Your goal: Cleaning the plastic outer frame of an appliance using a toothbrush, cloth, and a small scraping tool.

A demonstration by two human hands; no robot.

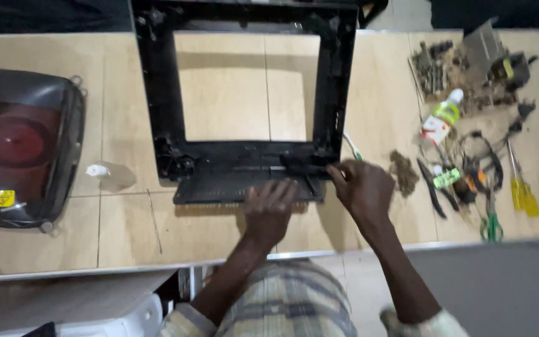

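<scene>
The black plastic television front frame [247, 93] lies flat on the wooden tabletop [126, 231], its open window facing up and its wide lower bar, the long axis running left to right, nearest the person. Both hands sit on that lower bar. The left hand [269, 209] rests palm down near the middle of the bar's front edge, fingers spread and flat, gripping nothing that I can see. The right hand [363, 187] is at the bar's right end, just beside the frame's lower right corner, fingers curled toward the corner as if pinching a small dark part; whether it truly holds something cannot be told through the blur. So the right hand is the nearer one to that corner, and the frame stretches away from both hands toward the far side.

Well apart on the left lies the picture tube [20, 146]. Right of the frame lie a circuit board [469, 65], a small white bottle [441, 118], pliers [435, 187] and a yellow-handled screwdriver [519, 187]
</scene>
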